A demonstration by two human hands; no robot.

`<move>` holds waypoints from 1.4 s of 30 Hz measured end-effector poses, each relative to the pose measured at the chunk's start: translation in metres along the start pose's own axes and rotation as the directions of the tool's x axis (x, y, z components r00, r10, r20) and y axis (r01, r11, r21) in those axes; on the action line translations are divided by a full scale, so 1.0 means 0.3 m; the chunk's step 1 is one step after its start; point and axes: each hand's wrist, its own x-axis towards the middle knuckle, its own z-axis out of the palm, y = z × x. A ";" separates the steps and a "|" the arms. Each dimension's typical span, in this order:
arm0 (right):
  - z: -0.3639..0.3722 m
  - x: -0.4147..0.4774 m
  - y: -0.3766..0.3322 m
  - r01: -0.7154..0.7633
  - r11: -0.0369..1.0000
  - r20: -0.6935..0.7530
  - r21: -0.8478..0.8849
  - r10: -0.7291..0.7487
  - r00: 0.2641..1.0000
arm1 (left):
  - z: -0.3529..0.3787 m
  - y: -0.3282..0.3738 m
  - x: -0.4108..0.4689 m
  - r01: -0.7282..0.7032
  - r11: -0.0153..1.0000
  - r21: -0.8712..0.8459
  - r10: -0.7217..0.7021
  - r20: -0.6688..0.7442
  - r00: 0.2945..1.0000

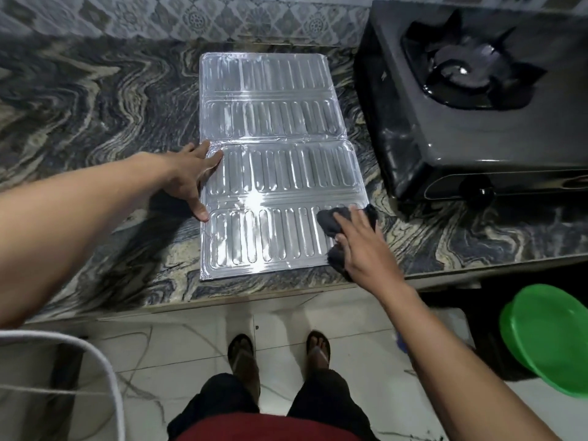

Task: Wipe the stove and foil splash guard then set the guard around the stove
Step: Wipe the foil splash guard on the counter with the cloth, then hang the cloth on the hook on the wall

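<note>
Two hands on the foil guard [280, 173]: left hand [191, 179] flat, right hand [359, 246] gripping a half-hidden dark cloth [331, 222].

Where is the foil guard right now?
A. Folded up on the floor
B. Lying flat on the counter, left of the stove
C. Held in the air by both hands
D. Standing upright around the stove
B: the guard lies flat on the counter to the left of the stove, with the left hand pressing its edge and the right hand rubbing a dark cloth on it.
</note>
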 end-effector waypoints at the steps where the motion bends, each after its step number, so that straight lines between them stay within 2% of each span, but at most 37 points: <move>1: -0.009 0.001 -0.008 -0.006 1.000 0.012 0.030 0.006 1.000 | -0.002 0.011 -0.006 0.014 1.000 -0.008 -0.014 -0.013 1.000; 4: -0.085 0.015 0.000 -0.020 0.994 0.082 0.107 0.011 0.997 | 0.003 0.077 -0.048 0.125 0.992 0.018 -0.123 -0.068 0.990; 6: -0.134 0.044 0.028 0.014 0.999 0.121 0.053 -0.020 0.992 | 0.018 0.167 -0.088 0.162 0.987 -0.010 -0.162 -0.123 0.979; 8: -0.168 0.073 0.040 0.094 0.995 0.164 -0.030 -0.088 0.983 | 0.058 0.289 -0.139 0.117 0.992 -0.055 -0.127 -0.262 0.957; 10: -0.190 0.101 0.035 0.156 0.987 0.201 -0.045 -0.144 0.969 | 0.127 0.442 -0.207 0.025 0.995 -0.092 -0.063 -0.427 0.902; 12: -0.204 0.124 0.024 0.170 0.985 0.236 -0.033 -0.157 0.959 | 0.194 0.592 -0.267 -0.060 0.981 -0.183 -0.041 -0.505 0.862; 14: -0.210 0.151 0.013 0.157 0.986 0.279 -0.060 -0.134 0.951 | 0.243 0.707 -0.296 -0.067 0.964 -0.256 -0.073 -0.500 0.863; 16: -0.222 0.170 0.003 0.153 0.986 0.309 -0.061 -0.128 0.943 | 0.277 0.779 -0.295 -0.016 0.960 -0.280 -0.127 -0.485 0.865; 19: -0.241 0.180 0.007 0.175 0.985 0.309 0.002 -0.167 0.936 | 0.305 0.831 -0.287 0.009 0.929 -0.370 -0.194 -0.467 0.863; 22: -0.262 0.181 0.033 0.172 0.978 0.285 0.120 -0.200 0.937 | 0.311 0.857 -0.275 -0.032 0.890 -0.455 -0.214 -0.478 0.852; 24: -0.282 0.176 0.051 0.152 0.961 0.262 0.231 -0.212 0.942 | 0.307 0.859 -0.269 -0.075 0.814 -0.576 -0.255 -0.470 0.845; 27: -0.318 0.162 0.068 0.128 0.917 0.179 0.378 -0.209 0.961 | 0.290 0.844 -0.270 -0.163 0.619 -0.769 -0.308 -0.428 0.850; 31: -0.389 0.131 0.062 0.095 0.772 0.078 0.628 -0.184 0.980 | 0.238 0.807 -0.299 -0.331 0.376 -0.866 -0.192 -0.422 0.886; 33: -0.433 0.124 0.057 0.092 0.691 0.052 0.717 -0.184 0.982 | 0.189 0.779 -0.315 -0.415 0.331 -0.848 -0.144 -0.479 0.866; 37: -0.553 0.119 0.053 0.132 0.570 0.031 0.811 -0.268 0.963 | 0.022 0.715 -0.385 -0.502 0.383 -0.775 -0.132 -0.584 0.801; 42: -0.718 0.131 -0.001 0.282 0.549 -0.095 0.787 -0.344 0.934 | -0.202 0.642 -0.491 -0.536 0.549 -0.641 -0.061 -0.670 0.740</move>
